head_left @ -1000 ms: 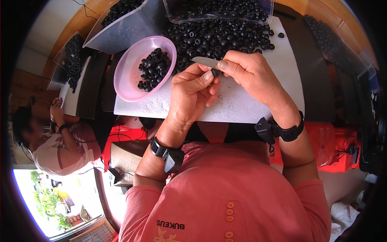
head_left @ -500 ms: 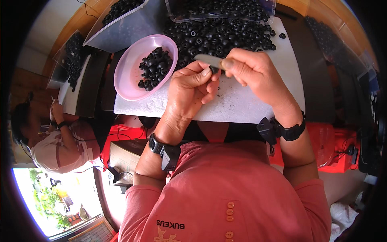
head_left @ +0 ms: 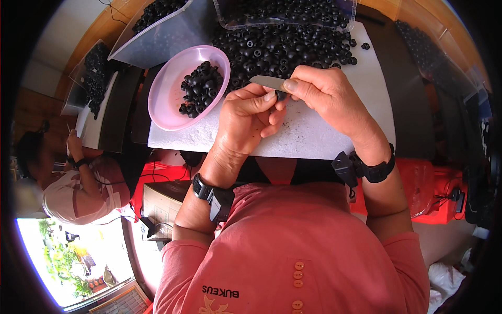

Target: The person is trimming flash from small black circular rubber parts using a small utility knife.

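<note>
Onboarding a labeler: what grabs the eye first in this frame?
Dead centre, the left hand pinches a small black part while the right hand holds a thin grey blade against it, over a white board. Behind them lies a big heap of black parts, and left of the hands a pink bowl holds a smaller pile. A co-worker sits at far left.

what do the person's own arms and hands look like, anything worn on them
Both forearms are bare, with coral-pink short sleeves ending above the elbows. Each wrist carries a black strap with a small black boxy device: one on the left wrist, one on the right wrist. The left hand and right hand wear no gloves.
</note>
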A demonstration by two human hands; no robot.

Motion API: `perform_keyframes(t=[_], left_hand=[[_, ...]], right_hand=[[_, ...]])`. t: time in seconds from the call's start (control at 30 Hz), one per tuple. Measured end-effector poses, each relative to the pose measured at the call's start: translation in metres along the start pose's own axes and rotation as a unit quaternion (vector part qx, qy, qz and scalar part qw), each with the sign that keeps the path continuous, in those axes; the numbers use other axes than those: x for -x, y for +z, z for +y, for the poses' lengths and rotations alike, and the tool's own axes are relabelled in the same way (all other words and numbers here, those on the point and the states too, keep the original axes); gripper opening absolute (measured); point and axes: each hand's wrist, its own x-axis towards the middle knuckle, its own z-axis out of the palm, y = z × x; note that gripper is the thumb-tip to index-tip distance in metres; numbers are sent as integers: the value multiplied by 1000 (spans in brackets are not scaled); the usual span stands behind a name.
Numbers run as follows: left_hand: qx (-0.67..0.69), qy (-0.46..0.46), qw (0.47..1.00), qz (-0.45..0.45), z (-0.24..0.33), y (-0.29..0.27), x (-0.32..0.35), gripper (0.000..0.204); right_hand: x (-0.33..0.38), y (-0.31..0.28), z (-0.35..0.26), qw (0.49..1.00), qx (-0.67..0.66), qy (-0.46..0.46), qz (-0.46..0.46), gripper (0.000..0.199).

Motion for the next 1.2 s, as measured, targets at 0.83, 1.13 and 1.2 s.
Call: perform_keyframes(t=[0.83,1.13,1.2], left_hand=[[-25,6,999,23,-2,7,2,26],[-47,67,996,36,-5,18,4,23],[-62,68,995,39,-5,20,4,23]], right_hand=[[-1,-2,4,997,-75,-15,31,28],[-2,3,2,995,-92,15,25,31],[-3,2,1,993,-116,11,15,31]])
